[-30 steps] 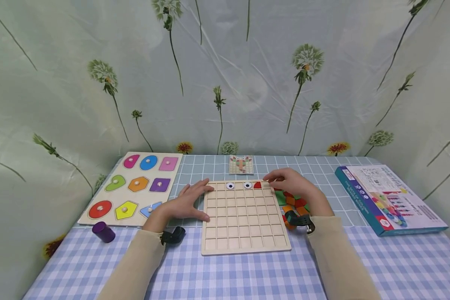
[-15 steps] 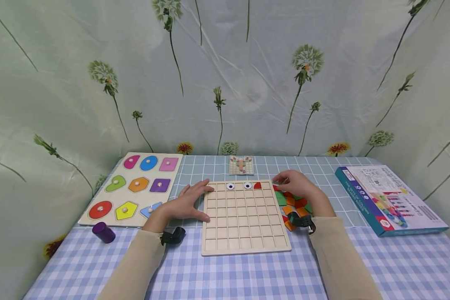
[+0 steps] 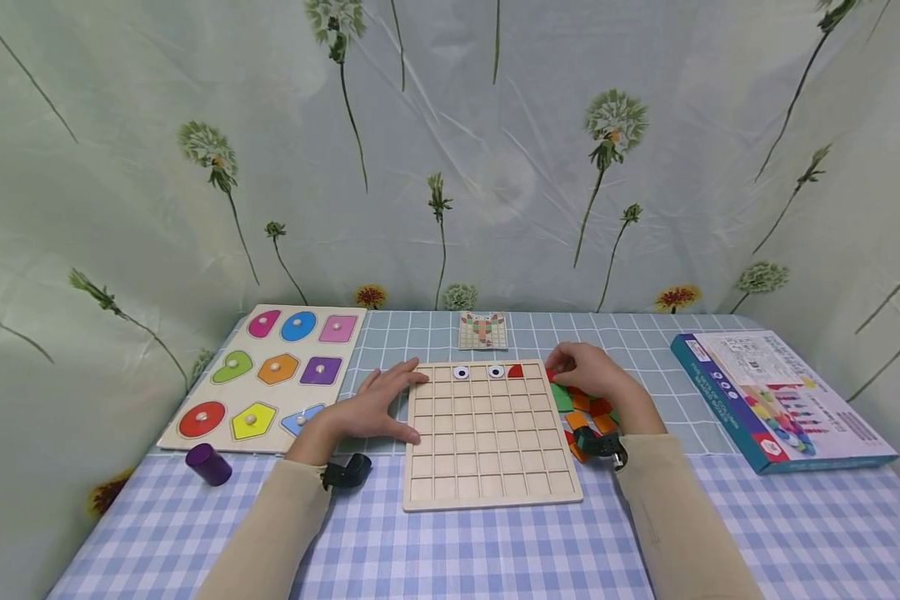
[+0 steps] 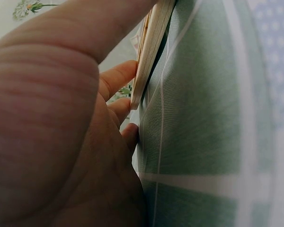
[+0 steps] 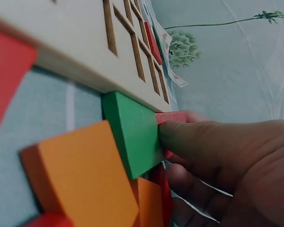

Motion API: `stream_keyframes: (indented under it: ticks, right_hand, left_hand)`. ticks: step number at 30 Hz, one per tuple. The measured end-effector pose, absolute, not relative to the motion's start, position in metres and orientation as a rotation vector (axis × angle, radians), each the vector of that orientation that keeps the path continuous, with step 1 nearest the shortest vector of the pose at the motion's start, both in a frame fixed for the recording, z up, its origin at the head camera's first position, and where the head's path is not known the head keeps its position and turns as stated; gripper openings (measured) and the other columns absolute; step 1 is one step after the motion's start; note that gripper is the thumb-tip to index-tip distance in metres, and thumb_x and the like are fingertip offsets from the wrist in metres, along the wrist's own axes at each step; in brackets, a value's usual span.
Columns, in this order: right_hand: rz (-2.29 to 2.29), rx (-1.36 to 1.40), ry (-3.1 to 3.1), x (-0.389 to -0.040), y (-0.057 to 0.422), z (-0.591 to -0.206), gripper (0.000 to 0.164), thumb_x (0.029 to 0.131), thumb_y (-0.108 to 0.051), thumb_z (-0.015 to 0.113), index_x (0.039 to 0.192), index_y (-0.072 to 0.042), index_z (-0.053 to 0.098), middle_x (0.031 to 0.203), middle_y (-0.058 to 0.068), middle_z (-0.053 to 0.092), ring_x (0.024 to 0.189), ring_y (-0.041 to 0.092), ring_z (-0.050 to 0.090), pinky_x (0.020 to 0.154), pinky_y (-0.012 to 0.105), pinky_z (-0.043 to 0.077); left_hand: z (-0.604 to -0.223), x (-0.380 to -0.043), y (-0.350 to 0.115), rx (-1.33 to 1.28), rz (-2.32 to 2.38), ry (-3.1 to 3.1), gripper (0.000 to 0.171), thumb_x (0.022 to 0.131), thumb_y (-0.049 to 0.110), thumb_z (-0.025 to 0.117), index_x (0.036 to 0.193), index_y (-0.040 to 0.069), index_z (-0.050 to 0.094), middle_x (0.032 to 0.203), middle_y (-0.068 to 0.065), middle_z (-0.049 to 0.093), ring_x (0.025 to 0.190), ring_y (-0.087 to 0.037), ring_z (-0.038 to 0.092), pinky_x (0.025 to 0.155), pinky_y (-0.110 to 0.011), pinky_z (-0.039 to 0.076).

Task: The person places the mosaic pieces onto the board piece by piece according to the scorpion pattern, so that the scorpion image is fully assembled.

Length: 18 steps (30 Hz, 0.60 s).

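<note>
A wooden grid board (image 3: 487, 433) lies in the middle of the table; its top row holds two eye tiles (image 3: 461, 372) and a red quarter-round block (image 3: 515, 372). My left hand (image 3: 375, 408) rests at the board's left edge, fingers spread, fingertips on its rim (image 4: 154, 47) in the left wrist view. Just past the board's upper right corner, my right hand (image 3: 588, 368) pinches a red block (image 5: 173, 116) between thumb and fingers. Right beside that block stands a green block (image 5: 132, 135), with orange blocks (image 5: 80, 175) nearer the wrist camera.
Several red and orange blocks (image 3: 576, 421) lie along the board's right side. Behind the board is a pattern card (image 3: 483, 331). A knob puzzle (image 3: 270, 375) and a purple cylinder (image 3: 208, 464) are at left, a flat box (image 3: 780, 400) at right.
My right hand has moved off the board's upper right corner, a little to the right, onto the red block in the pile. The left hand stays in place.
</note>
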State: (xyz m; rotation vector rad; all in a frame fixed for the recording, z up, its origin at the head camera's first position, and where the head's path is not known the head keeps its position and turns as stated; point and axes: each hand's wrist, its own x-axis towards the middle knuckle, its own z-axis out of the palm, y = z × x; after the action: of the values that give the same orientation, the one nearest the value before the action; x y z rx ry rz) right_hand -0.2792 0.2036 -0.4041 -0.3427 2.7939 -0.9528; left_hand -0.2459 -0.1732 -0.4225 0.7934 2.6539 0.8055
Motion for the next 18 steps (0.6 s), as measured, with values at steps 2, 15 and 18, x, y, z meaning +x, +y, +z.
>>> stream_keyframes:
  ticks: [2, 15, 18]
  right_hand:
    - [-0.973, -0.351, 2.790, -0.2794, 0.2036, -0.4044, 0.010, 0.092, -0.005, 0.067, 0.101, -0.006, 0.065, 0.092, 0.009, 0.062, 0.086, 0.023, 0.055, 0.077, 0.031, 0.049]
    - [-0.975, -0.403, 2.846, -0.2807, 0.2031, -0.4022, 0.021, 0.097, -0.010, 0.060, 0.116, -0.012, 0.068, 0.101, 0.012, 0.066, 0.089, 0.025, 0.059, 0.077, 0.033, 0.054]
    - [-0.988, -0.422, 2.844, -0.2811, 0.2015, -0.4015, 0.018, 0.098, -0.012, 0.061, 0.114, -0.013, 0.071, 0.102, 0.011, 0.068, 0.090, 0.024, 0.060, 0.079, 0.034, 0.055]
  left_hand:
    - [-0.4227, -0.2459, -0.1736, 0.791, 0.806, 2.653, 0.090, 0.075, 0.046, 0.085, 0.148, 0.017, 0.042, 0.169, -0.012, 0.012, 0.157, -0.035, 0.011, 0.123, -0.065, -0.001]
    - [-0.4234, -0.2463, -0.1744, 0.800, 0.811, 2.648, 0.090, 0.075, 0.046, 0.085, 0.148, 0.016, 0.042, 0.169, -0.012, 0.012, 0.157, -0.035, 0.011, 0.123, -0.065, -0.001]
    - [-0.4232, -0.2463, -0.1742, 0.795, 0.806, 2.651, 0.090, 0.075, 0.046, 0.085, 0.148, 0.016, 0.042, 0.169, -0.011, 0.012, 0.157, -0.035, 0.011, 0.123, -0.065, -0.001]
